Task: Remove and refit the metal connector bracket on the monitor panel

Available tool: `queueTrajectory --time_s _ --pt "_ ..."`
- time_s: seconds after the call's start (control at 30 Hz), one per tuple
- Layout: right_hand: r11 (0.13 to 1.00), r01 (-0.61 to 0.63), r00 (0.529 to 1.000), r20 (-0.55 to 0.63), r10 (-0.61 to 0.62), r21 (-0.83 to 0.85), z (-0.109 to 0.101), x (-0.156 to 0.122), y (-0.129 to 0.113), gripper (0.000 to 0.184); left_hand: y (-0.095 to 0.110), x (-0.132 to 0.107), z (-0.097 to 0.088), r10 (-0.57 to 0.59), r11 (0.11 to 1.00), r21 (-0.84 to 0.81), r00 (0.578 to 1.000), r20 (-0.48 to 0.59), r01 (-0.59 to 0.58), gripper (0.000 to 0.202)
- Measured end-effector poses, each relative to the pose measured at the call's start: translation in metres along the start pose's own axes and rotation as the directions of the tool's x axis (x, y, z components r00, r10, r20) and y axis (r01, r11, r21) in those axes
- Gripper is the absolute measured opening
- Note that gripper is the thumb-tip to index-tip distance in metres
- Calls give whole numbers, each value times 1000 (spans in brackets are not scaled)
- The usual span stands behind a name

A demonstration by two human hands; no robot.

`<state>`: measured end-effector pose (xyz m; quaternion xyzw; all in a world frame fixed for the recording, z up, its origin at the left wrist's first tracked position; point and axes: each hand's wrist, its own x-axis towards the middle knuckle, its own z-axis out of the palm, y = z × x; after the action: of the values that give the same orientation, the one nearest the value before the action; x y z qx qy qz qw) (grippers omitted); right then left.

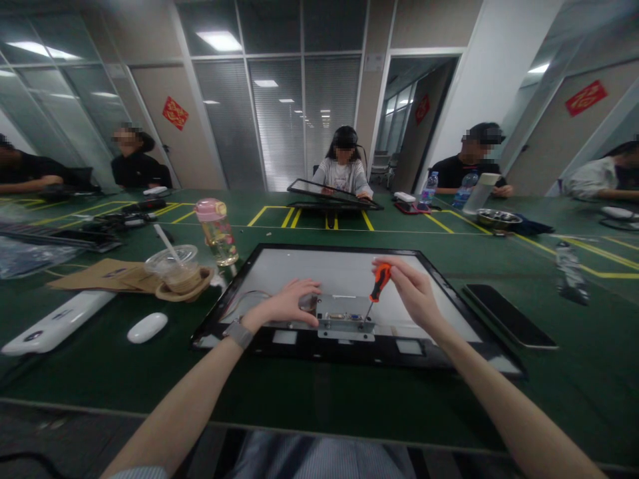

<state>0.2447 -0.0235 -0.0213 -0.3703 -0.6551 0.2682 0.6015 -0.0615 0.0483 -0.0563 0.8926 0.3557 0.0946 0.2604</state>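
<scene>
In front of me a flat display panel with a black frame lies face down on the green table. Near its front edge sits a metal bracket carrying a row of video connectors. My right hand grips an orange and black screwdriver, its shaft slanting down to the bracket's right end. Whether the tip sits in a screw is too small to tell. My left hand, fingers spread, rests at the bracket's left end, with the thumb by its edge. A cable curves across the panel left of that hand.
To the left stand an iced-drink cup, a pink-lidded bottle, a white case and a long white device. A phone lies right of the panel. Across the table, a person handles another panel; more people sit either side.
</scene>
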Motion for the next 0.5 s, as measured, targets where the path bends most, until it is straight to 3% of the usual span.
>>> queueTrajectory --time_s 0.1,0.3,0.5 --pt "995 -44 998 41 41 90 1 -1 -1 28 0 0 0 -3 1000 1 1000 1 3 79" --pt "1000 5 1000 -30 -4 19 0 0 -4 12 0 0 0 -16 1000 -8 1000 13 16 81" --pt "975 -73 996 65 61 208 -1 2 -3 28 -3 1 1 -12 1000 -8 1000 4 12 81"
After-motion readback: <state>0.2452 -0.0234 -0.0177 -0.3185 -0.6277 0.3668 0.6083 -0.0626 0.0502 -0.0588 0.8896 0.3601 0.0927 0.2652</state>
